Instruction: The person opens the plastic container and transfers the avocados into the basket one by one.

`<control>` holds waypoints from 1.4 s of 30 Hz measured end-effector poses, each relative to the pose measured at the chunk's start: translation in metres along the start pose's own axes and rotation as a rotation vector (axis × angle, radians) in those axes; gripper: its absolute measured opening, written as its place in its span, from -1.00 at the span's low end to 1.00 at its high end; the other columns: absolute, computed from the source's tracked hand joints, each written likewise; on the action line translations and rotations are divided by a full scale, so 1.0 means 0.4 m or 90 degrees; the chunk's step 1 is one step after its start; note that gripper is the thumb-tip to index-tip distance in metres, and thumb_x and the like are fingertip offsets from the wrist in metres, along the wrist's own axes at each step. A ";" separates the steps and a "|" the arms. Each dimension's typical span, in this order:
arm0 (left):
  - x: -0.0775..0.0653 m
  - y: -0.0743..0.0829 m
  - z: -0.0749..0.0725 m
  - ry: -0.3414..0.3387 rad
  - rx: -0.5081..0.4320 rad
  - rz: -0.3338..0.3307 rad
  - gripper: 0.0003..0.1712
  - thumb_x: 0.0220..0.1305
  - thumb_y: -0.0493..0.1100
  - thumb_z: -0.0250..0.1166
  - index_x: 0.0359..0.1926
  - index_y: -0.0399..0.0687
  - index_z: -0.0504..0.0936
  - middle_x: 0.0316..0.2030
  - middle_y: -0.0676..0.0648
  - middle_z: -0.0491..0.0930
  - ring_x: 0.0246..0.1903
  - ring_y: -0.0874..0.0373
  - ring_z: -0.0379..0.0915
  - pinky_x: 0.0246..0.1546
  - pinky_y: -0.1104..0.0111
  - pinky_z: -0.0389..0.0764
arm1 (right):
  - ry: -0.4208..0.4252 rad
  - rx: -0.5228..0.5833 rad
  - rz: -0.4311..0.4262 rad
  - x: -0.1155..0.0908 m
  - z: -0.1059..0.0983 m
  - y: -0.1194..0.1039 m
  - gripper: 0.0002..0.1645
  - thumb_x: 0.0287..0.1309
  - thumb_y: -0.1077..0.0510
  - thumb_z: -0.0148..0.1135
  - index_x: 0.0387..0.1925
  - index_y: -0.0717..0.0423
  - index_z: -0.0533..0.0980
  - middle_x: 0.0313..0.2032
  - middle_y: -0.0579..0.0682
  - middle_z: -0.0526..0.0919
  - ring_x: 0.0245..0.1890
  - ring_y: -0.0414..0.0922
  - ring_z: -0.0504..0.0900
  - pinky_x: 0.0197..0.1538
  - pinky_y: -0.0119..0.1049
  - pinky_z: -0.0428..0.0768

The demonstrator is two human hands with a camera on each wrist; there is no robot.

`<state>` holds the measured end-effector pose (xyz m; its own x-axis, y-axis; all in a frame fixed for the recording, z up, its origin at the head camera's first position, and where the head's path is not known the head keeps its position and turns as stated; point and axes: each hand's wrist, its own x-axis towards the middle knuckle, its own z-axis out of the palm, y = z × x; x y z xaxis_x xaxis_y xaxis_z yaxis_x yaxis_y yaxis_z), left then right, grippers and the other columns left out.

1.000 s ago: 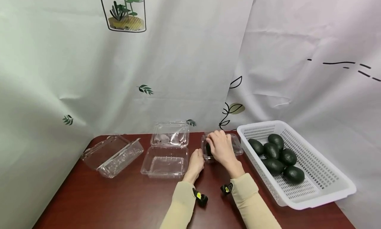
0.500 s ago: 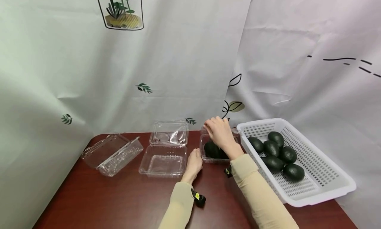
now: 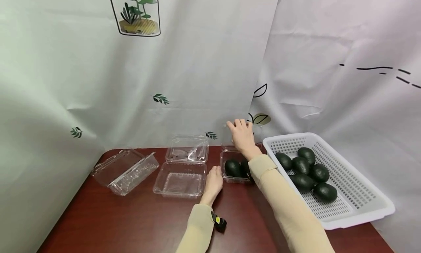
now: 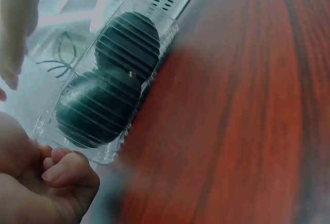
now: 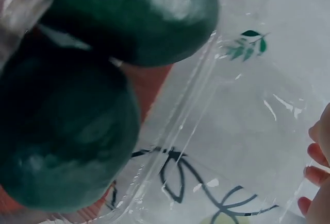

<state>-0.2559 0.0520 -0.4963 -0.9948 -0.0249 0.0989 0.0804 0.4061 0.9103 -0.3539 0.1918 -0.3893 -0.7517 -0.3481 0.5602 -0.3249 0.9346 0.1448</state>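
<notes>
Two dark green avocados [image 3: 232,168] sit side by side in a clear plastic clamshell container [image 3: 235,180] in the middle of the table. In the left wrist view my left hand [image 4: 46,183] grips the container's near left corner with curled fingers, just beside an avocado [image 4: 98,108]. My right hand [image 3: 242,136] is above the container's back edge and holds the raised lid [image 5: 247,131] by its far edge. The lid stands roughly upright, and the drape's leaf print shows through it. At the right wrist view's edge, only the fingertips [image 5: 322,149] of that hand appear.
Left of my left hand lies an opened clamshell [image 3: 180,180], its lid folded back. Another clamshell [image 3: 133,172] leans tilted at the table's left. A white perforated basket [image 3: 358,183] with several avocados [image 3: 325,192] stands at the right. A printed drape [image 3: 197,81] hangs behind.
My right hand has moved up and back from the avocados, lifting the lid from lying behind to upright. The left hand stays at the container's left side.
</notes>
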 end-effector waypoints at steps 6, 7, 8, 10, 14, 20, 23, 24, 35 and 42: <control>0.012 0.009 0.008 -0.009 -0.029 0.001 -0.64 0.55 -0.17 -0.14 -0.47 -0.12 0.31 -0.60 -0.05 0.25 -0.59 0.09 0.21 -0.50 0.27 0.29 | -0.052 0.021 0.006 0.017 0.019 0.004 -0.39 0.16 0.27 0.27 0.25 -0.02 0.40 -0.15 0.13 0.44 -0.01 0.12 0.36 0.02 0.12 0.29; 0.015 0.010 0.010 -0.009 -0.027 0.008 -0.64 0.55 -0.18 -0.14 -0.47 -0.12 0.31 -0.59 -0.05 0.23 -0.57 0.09 0.18 -0.50 0.27 0.27 | -0.064 0.021 0.008 0.021 0.022 0.002 -0.38 0.17 0.26 0.28 0.27 -0.02 0.38 -0.13 0.13 0.44 0.01 0.12 0.35 0.03 0.12 0.28; 0.017 0.010 0.012 -0.009 -0.023 0.016 -0.64 0.55 -0.18 -0.13 -0.48 -0.12 0.31 -0.58 -0.05 0.22 -0.56 0.08 0.16 -0.49 0.27 0.26 | -0.079 0.022 0.010 0.023 0.024 0.000 -0.36 0.18 0.24 0.27 0.30 -0.03 0.36 -0.11 0.13 0.44 0.05 0.12 0.34 0.06 0.11 0.27; 0.020 0.011 0.015 -0.013 -0.019 0.020 -0.64 0.54 -0.18 -0.12 -0.48 -0.12 0.32 -0.59 -0.04 0.22 -0.55 0.07 0.17 -0.49 0.26 0.27 | -0.113 0.023 0.016 0.024 0.028 -0.006 -0.35 0.23 0.20 0.22 0.35 -0.04 0.32 -0.05 0.14 0.44 0.12 0.12 0.31 0.11 0.12 0.26; 0.022 0.005 0.020 -0.006 -0.001 0.029 -0.64 0.53 -0.19 -0.09 -0.50 -0.12 0.34 -0.61 -0.05 0.24 -0.55 0.05 0.22 -0.49 0.22 0.31 | -0.180 0.020 0.019 0.014 0.037 -0.011 -0.31 0.31 0.17 0.11 0.44 -0.12 0.21 0.14 0.14 0.40 0.29 0.12 0.20 0.22 0.14 0.20; 0.027 -0.001 0.021 -0.012 0.003 0.025 -0.63 0.54 -0.17 -0.08 -0.50 -0.11 0.35 -0.61 -0.04 0.26 -0.53 0.04 0.26 -0.46 0.19 0.35 | -0.250 0.111 0.029 -0.023 0.024 0.000 -0.35 0.30 0.15 0.15 0.40 -0.04 0.30 0.28 0.19 0.35 0.31 0.18 0.23 0.23 0.22 0.23; 0.031 0.000 0.018 -0.007 0.002 0.022 -0.63 0.53 -0.16 -0.08 -0.49 -0.11 0.35 -0.61 -0.05 0.26 -0.53 0.03 0.28 -0.46 0.18 0.35 | -0.277 0.203 0.042 -0.040 0.004 0.007 -0.38 0.27 0.10 0.22 0.34 0.07 0.36 0.21 0.22 0.41 0.23 0.19 0.34 0.18 0.20 0.32; 0.032 0.000 0.017 -0.006 0.002 0.020 -0.64 0.53 -0.15 -0.08 -0.49 -0.11 0.36 -0.61 -0.05 0.27 -0.52 0.03 0.28 -0.46 0.18 0.35 | -0.287 0.240 0.045 -0.046 -0.003 0.008 -0.38 0.26 0.08 0.24 0.32 0.10 0.37 0.18 0.23 0.42 0.20 0.19 0.37 0.17 0.18 0.35; 0.032 0.000 0.009 -0.016 -0.005 0.010 -0.64 0.54 -0.14 -0.10 -0.46 -0.11 0.39 -0.58 -0.07 0.32 -0.50 0.02 0.31 -0.44 0.16 0.36 | -0.390 0.448 0.079 -0.152 -0.045 0.009 -0.18 0.05 -0.03 0.46 0.26 0.25 0.36 0.05 0.22 0.56 0.00 0.11 0.56 0.03 0.04 0.50; 0.028 -0.003 0.012 -0.022 -0.015 0.019 -0.64 0.54 -0.16 -0.11 -0.47 -0.11 0.35 -0.58 -0.03 0.28 -0.54 0.07 0.24 -0.49 0.22 0.31 | -0.411 0.445 0.101 -0.201 -0.035 -0.004 -0.19 -0.10 0.06 0.57 0.17 0.22 0.41 -0.03 0.18 0.60 -0.10 0.07 0.63 -0.03 -0.03 0.55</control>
<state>-0.2675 0.0557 -0.4984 -0.9935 0.0182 0.1125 0.1108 0.3843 0.9165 -0.2849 0.2194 -0.4232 -0.9195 -0.3892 -0.0552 -0.3034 0.7920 -0.5298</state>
